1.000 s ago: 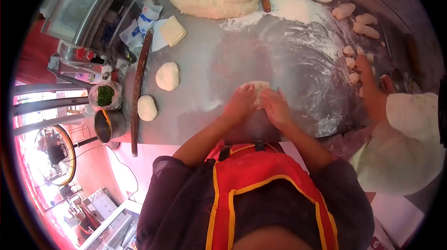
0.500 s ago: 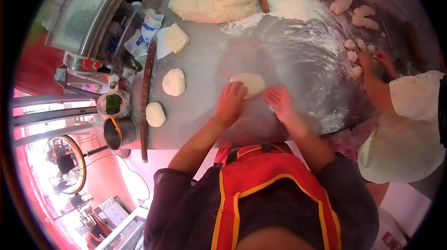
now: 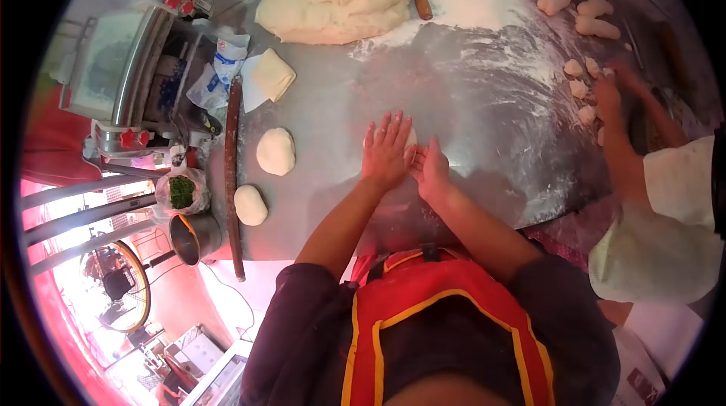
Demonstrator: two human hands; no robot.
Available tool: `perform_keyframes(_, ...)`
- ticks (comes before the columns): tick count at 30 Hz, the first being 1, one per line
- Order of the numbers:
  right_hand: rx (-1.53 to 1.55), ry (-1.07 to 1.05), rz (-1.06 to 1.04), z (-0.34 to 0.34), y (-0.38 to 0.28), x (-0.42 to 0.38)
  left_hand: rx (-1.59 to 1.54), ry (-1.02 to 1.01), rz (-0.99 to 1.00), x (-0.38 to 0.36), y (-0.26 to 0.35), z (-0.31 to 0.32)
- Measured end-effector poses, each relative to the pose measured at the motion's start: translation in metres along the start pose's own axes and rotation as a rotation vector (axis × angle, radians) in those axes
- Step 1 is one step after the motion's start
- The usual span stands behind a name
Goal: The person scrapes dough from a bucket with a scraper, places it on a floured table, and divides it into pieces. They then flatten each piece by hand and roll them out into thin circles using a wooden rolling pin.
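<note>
My left hand (image 3: 388, 152) lies flat with fingers stretched out over a piece of dough (image 3: 411, 138) on the metal worktop, covering most of it. Only a pale edge of that dough shows beside the fingers. Close against its right side is my right hand (image 3: 431, 170), turned on edge with its fingers extended toward the left one. To the left, two smooth dough balls rest on the worktop, one rounder (image 3: 275, 152) and one nearer to me (image 3: 251, 205).
A large dough mass (image 3: 333, 9) and spilled flour (image 3: 476, 9) lie at the back. Along the left edge runs a long wooden rod (image 3: 233, 179), near a dough roller machine (image 3: 140, 73) and a metal pot (image 3: 194, 238). At right, another person's hands (image 3: 611, 88) work among small dough pieces (image 3: 578, 89).
My left hand has moved onto the dough and flattened over it, fingers now straight. My right hand has come left, close beside it. The view has shifted slightly.
</note>
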State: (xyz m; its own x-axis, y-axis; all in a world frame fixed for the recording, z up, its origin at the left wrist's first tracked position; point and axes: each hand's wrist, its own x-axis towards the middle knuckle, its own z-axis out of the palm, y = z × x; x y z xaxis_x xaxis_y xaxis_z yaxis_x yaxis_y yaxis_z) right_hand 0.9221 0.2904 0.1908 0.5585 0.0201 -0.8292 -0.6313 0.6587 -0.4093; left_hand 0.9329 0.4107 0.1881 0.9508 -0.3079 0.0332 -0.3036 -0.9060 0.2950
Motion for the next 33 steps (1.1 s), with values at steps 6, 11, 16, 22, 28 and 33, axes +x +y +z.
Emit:
perform_keyframes(6,-0.499,-0.137,-0.047,-0.018,-0.065,0.021,0.028,-0.010,-0.022,0.004,0.004,-0.003)
perform_keyframes(11,-0.528,-0.145,-0.110,0.019,-0.062,0.035,0.049,0.008,-0.029,0.006,0.006,-0.002)
perform_keyframes(16,-0.656,-0.128,-0.061,0.021,-0.056,0.054,0.001,-0.027,-0.051,0.006,0.007,-0.008)
perform_keyframes(22,-1.190,-0.287,-0.826,0.036,-0.070,0.032,-0.432,0.228,-0.328,-0.020,-0.025,0.000)
perform_keyframes(28,-1.270,-0.292,-1.047,-0.011,-0.015,0.019,-0.807,0.196,-0.639,-0.079,-0.027,-0.013)
perform_keyframes(33,-1.435,-0.150,-1.312,-0.042,-0.009,-0.017,-0.779,0.213,-0.550,-0.074,0.000,-0.013)
